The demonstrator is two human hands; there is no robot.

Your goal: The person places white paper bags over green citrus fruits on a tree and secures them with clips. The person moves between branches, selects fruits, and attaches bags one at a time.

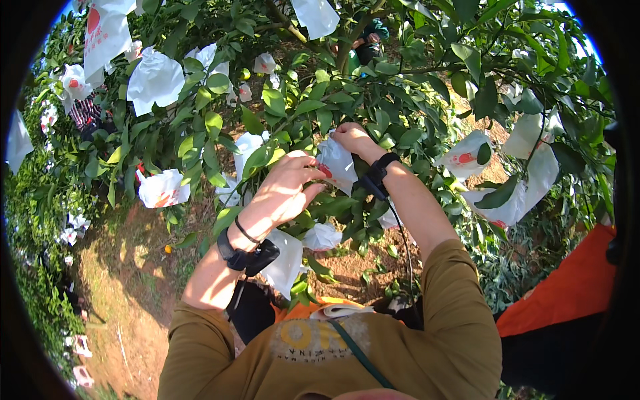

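Both hands are raised among the leafy branches of a fruit tree. My right hand [353,138] pinches the top edge of a white paper fruit bag [338,162] that bears a red print. On the bag's left side my left hand [292,182] has its fingers bent and its thumb extended, with the tips beside the red print; whether they touch the paper cannot be told. What the bag holds is hidden. Another white bag [248,150] hangs to the left behind leaves, and a crumpled one [322,236] and a longer one [283,260] hang below my hands.
More bagged fruit hangs at the left [162,188] and right [465,156]. A branch [290,25] crosses above. A person [371,40] is partly visible behind the tree, and a striped sleeve [86,111] shows at left. Orange cloth [565,282] lies close on my right. White-and-pink stools [82,346] stand lower left.
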